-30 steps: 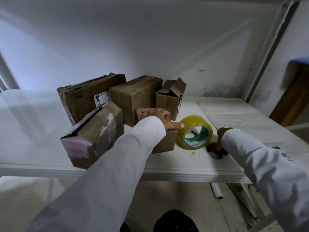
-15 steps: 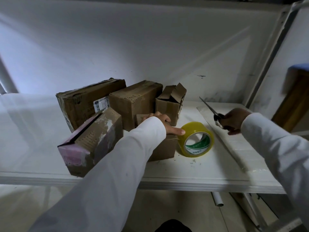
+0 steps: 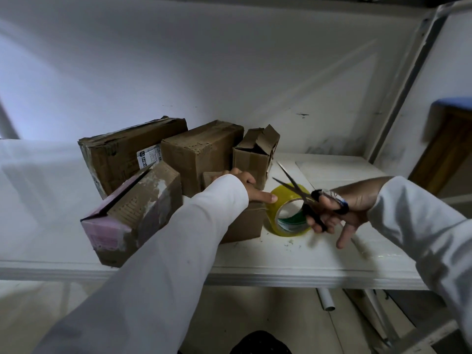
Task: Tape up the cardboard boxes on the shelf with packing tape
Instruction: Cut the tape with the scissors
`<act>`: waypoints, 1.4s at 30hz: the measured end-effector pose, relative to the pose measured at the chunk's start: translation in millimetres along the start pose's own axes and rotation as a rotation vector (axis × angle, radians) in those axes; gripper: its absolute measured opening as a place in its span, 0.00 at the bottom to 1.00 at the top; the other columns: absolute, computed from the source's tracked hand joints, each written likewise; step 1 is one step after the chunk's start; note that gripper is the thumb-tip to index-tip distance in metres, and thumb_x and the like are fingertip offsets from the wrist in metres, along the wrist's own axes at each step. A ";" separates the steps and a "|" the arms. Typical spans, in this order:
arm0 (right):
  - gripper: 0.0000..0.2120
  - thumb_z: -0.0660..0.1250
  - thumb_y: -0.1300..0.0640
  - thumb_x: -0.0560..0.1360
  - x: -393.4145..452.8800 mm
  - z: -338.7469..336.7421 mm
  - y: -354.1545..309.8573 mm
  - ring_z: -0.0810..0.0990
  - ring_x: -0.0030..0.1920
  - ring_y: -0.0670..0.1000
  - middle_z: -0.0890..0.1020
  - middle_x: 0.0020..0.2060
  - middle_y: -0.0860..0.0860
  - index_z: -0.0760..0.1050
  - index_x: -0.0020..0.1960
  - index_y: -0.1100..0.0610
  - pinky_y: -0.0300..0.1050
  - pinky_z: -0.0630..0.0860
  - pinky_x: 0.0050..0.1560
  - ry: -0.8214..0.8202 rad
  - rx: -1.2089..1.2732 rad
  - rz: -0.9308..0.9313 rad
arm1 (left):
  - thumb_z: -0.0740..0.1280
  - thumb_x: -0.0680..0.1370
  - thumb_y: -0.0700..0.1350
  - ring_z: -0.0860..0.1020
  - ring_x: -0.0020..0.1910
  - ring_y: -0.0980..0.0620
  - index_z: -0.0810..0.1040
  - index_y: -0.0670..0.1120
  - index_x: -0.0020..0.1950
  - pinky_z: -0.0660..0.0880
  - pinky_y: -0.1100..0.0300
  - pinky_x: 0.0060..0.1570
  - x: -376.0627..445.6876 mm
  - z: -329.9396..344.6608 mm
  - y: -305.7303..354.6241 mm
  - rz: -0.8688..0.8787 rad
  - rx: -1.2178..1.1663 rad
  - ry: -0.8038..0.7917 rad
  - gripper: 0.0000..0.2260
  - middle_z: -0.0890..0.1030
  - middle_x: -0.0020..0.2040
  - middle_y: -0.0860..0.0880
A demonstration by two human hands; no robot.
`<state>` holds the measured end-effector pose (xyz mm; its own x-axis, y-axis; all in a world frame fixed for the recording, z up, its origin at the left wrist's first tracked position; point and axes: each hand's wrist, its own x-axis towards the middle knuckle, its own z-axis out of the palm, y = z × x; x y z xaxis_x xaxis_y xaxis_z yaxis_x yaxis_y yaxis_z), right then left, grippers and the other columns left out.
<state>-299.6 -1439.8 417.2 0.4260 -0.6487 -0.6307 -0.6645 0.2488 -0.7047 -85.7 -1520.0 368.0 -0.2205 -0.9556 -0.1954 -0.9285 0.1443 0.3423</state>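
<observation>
On the white shelf (image 3: 293,261) a small cardboard box (image 3: 245,224) stands under my left hand (image 3: 249,186). Its fingers curl over the box top and the thumb points at the yellow tape roll (image 3: 274,215) standing on edge just right of the box. My right hand (image 3: 355,205) grips black-handled scissors (image 3: 297,191); their blades are parted and hang above the roll, tips toward the back. Behind stand a long box (image 3: 120,154), a middle box (image 3: 201,154) and a small box with raised flaps (image 3: 252,157). A pink-ended box (image 3: 132,213) lies front left.
A white wall closes the back of the shelf. A slanted metal upright (image 3: 398,98) bounds the right side, with a wooden piece (image 3: 449,154) beyond it. A white tube (image 3: 325,300) lies below the shelf edge. Bare shelf surface lies right of the tape roll.
My right hand lifted the scissors off the shelf, then brought them left over the tape roll with the blades parted. My left hand stayed on the small box.
</observation>
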 end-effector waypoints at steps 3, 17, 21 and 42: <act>0.48 0.80 0.34 0.37 5.9 6.0 17.3 0.78 0.36 0.46 0.79 0.41 0.52 0.74 0.49 0.59 0.48 0.82 0.40 -0.094 -0.023 0.076 | 0.66 0.69 0.68 0.55 0.74 0.44 0.66 0.53 0.71 0.59 0.45 0.72 -0.7 -0.3 0.1 0.003 0.001 0.008 0.35 0.60 0.74 0.48; 0.52 0.73 0.25 0.36 47.7 39.2 37.0 0.83 0.37 0.48 0.85 0.39 0.52 0.74 0.48 0.59 0.42 0.80 0.41 -0.134 0.109 0.079 | 0.67 0.68 0.69 0.56 0.73 0.45 0.68 0.54 0.70 0.58 0.46 0.72 1.0 2.2 -0.3 -0.003 -0.011 0.036 0.34 0.62 0.72 0.49; 0.55 0.71 0.24 0.34 61.0 47.4 32.6 0.84 0.38 0.50 0.85 0.39 0.54 0.75 0.49 0.60 0.43 0.81 0.42 -0.072 0.234 -0.003 | 0.67 0.68 0.69 0.57 0.73 0.45 0.68 0.54 0.69 0.59 0.46 0.71 0.4 3.2 -0.3 0.000 -0.004 0.056 0.34 0.63 0.71 0.49; 0.56 0.71 0.26 0.27 68.9 66.4 13.9 0.84 0.34 0.52 0.85 0.35 0.55 0.75 0.46 0.61 0.44 0.81 0.36 0.084 0.349 -0.002 | 0.65 0.69 0.70 0.58 0.71 0.45 0.76 0.56 0.62 0.57 0.46 0.70 0.0 -0.2 2.1 -0.042 -0.055 0.108 0.28 0.65 0.70 0.49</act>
<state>-238.7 -1433.3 342.4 0.3654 -0.7028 -0.6104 -0.4075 0.4688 -0.7837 -87.6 -1519.7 368.8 -0.1455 -0.9830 -0.1121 -0.9178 0.0918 0.3862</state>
